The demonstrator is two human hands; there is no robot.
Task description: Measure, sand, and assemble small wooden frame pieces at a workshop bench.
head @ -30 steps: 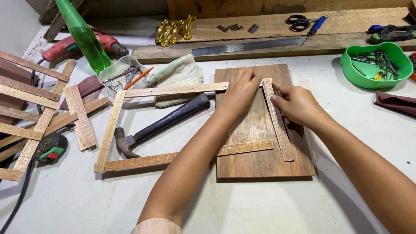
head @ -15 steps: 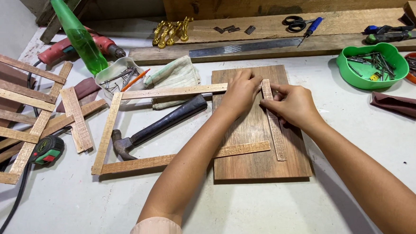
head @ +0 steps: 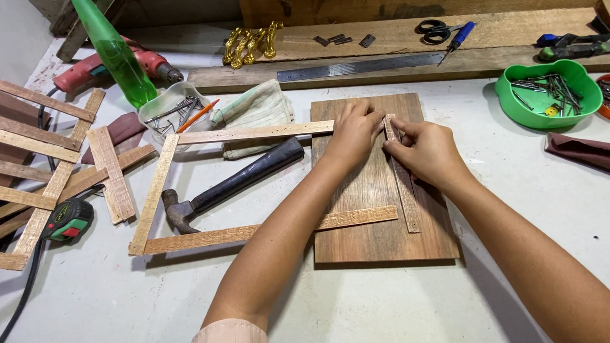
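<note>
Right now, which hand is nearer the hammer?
Left. The left hand rests on the frame's top corner, just right of the hammer handle's end. The right hand sits farther right, pinching the upright strip.

We note open bench right of the board; leftward the hammer (inside the frame) blocks passage.
</note>
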